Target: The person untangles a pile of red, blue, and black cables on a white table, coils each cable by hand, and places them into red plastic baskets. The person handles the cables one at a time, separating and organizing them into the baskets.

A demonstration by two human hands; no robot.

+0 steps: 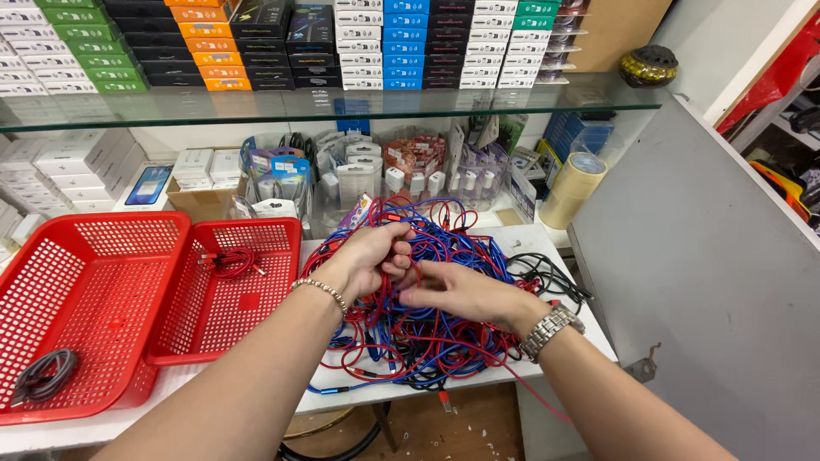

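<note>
Head view: a tangled pile of red and blue cables (436,299) lies on the white bench (559,239), just right of two red baskets. The left hand (369,259) sits on top of the pile, its fingers (400,253) curled and pressed together around a bunch of red strands. The right hand (457,292) lies just beside it, almost touching; its fingers (418,294) are pinched on a strand near the middle of the heap.

Judgement on handling: the cables look light, soft and limp, but they are heavily interlaced, so a pull on one is likely to drag its neighbours. A plug end or a free loop at the edge looks the soundest place to take hold.

The nearer red basket (226,341) holds one coiled red cable (229,259); the larger red basket (51,358) holds a grey coil (43,376). Boxed stock fills the glass shelf (342,107) above.
</note>
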